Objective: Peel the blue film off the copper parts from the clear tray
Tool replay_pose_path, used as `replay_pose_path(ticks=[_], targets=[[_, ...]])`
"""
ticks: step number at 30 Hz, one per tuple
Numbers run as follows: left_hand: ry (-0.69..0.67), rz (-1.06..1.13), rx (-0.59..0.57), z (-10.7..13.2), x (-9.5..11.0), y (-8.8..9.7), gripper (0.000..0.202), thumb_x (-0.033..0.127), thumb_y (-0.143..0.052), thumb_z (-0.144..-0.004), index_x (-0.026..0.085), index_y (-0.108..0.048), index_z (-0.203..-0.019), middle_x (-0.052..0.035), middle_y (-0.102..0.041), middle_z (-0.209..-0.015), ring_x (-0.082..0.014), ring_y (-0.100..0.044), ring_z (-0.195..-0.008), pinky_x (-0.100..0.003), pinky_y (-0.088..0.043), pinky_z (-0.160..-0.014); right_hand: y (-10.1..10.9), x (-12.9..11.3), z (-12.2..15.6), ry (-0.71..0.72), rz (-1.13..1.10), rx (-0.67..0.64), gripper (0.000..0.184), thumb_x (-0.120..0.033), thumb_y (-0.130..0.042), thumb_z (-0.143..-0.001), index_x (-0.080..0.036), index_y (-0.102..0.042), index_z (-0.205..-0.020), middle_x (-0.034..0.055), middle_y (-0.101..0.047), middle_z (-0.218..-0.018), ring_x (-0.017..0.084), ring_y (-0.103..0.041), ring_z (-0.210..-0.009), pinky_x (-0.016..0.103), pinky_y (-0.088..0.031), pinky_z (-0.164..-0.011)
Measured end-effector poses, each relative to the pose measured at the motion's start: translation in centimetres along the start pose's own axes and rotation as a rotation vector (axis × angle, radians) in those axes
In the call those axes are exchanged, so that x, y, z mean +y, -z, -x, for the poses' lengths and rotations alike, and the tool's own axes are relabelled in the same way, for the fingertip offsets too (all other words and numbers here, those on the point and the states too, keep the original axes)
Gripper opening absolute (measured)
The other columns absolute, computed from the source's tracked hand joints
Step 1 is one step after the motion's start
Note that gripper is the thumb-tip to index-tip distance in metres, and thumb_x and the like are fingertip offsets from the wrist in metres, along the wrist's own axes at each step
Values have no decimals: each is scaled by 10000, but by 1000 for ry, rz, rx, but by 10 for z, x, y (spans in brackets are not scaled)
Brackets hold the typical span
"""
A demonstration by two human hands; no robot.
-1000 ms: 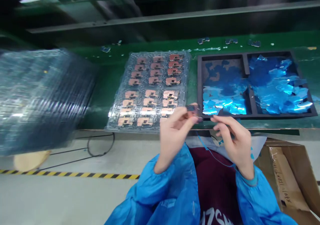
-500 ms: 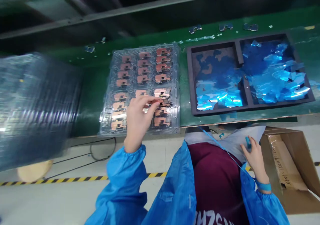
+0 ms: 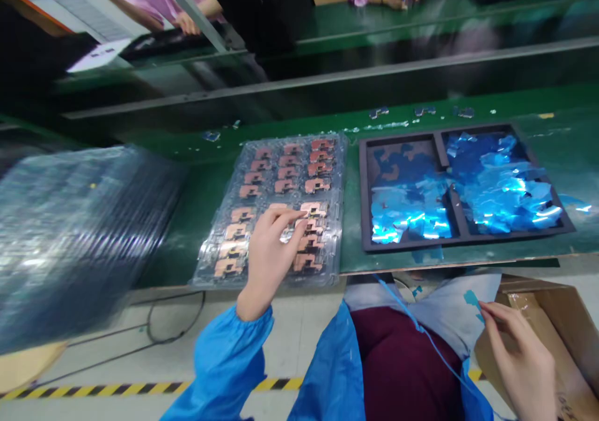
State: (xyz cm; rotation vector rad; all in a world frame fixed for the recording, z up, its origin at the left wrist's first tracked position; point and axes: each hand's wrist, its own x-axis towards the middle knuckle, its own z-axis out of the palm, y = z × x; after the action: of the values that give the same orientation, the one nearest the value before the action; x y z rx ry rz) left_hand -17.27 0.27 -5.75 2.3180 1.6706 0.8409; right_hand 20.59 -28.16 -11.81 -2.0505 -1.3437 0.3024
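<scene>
- Left hand (image 3: 274, 262): fingers bunch together over a copper-coloured metal part (image 3: 311, 209) in a clear plastic blister tray (image 3: 337, 221), at 12 o'clock; whether they clamp it, I cannot tell.
- Right hand (image 3: 517, 362): thumb and finger pinch a small shiny blue film scrap (image 3: 472, 299), at 3 o'clock.
- Risk: a slipping finger could flip the part or jog its neighbours from their pockets.
- Room: a blurred stack of clear trays (image 3: 79, 240) crowds 9 o'clock; a black foam tray (image 3: 362, 190) sits at 1 o'clock on the green bench (image 3: 515, 106); a brown cardboard box (image 3: 571, 327) lies at 4 o'clock.
</scene>
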Motion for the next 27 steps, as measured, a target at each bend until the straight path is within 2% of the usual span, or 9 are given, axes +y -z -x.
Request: replay_pose_path(ticks=[1, 3, 6, 10, 14, 19, 22, 24, 27], targets=[[-24, 21, 4, -8, 7, 5, 186, 371, -622, -1029, 258, -768, -1047, -86, -739, -1055, -302, -713, -986, -435, -559, -896, 9, -25, -16, 95, -36, 130, 180, -340, -720, -990, -333, -781, -1159, 62, -822, -1095, 296, -807, -916, 451, -656, -854], [-120, 62, -17, -33, 25, 9, 187, 380, -632, -1027, 272, -779, -1070, -81, -748, -1068, -305, -717, -981, -432, -553, -890, 13, -73, -55, 315, -61, 361, 368, -169, -796, -919, -376, -786, -1223, 40, -823, -1073, 263, -804, -912, 408, -660, -833], [-345, 87, -118, -94, 62, -9, 215, 370, -604, -1034, 279, -787, -1098, -88, -761, -1110, -333, -690, -1091, -465, -535, -980, -21, -120, -125, 567, -66, 354, 405, -88, -674, -989, -354, -777, -1276, 61, -825, -1093, 254, -798, -1004, 411, -664, -898], [-528, 49, -324, -196, 123, -83, 274, 313, -550, -1044, 212, -794, -1117, -125, -757, -1149, -329, -653, -1137, -492, -504, -1071, -88, -128, -193, 638, 62, 150, 331, -74, -513, -1075, -222, -798, -1157, 116, -817, -1088, 254, -772, -1142, 400, -644, -984], [-549, 38, -416, -284, 188, -176, 247, 242, -608, -1014, 179, -791, -1168, -136, -755, -1173, -315, -639, -1195, -473, -493, -1121, -115, -115, -196, 676, 165, -18, 226, -43, -590, -1022, -178, -768, -1060, 119, -815, -1143, 273, -698, -1330, 376, -645, -963], [-572, 54, -485, -338, 246, -261, 336, 341, -709, -1034, 175, -705, -1327, -136, -700, -1353, -296, -670, -1227, -504, -572, -1067, -101, -116, -186, 681, 102, -37, 217, -108, -571, -1051, -183, -734, -1174, 107, -785, -1278, 260, -607, -1429, 408, -554, -1136], [-556, 55, -537, -351, 257, -287, 416, 397, -718, -1043, 180, -655, -1393, -131, -669, -1406, -286, -703, -1190, -511, -622, -996, -96, -116, -194, 696, 88, -43, 184, -155, -574, -1074, -182, -724, -1176, 88, -776, -1222, 245, -649, -1306, 400, -511, -1180], [-532, 52, -558, -356, 256, -296, 414, 390, -717, -1044, 181, -656, -1396, -132, -670, -1405, -285, -705, -1188, -505, -627, -992, -99, -114, -200, 660, 145, -36, 148, -151, -592, -1066, -184, -721, -1131, 82, -762, -1138, 236, -686, -1080, 376, -580, -1008], [-477, 70, -553, -360, 253, -293, 384, 393, -711, -1050, 182, -669, -1368, -126, -680, -1385, -273, -708, -1174, -498, -627, -989, -105, -110, -204, 598, 233, -12, 137, -114, -615, -1029, -185, -712, -1096, 71, -710, -1012, 234, -625, -858, 371, -567, -796]])
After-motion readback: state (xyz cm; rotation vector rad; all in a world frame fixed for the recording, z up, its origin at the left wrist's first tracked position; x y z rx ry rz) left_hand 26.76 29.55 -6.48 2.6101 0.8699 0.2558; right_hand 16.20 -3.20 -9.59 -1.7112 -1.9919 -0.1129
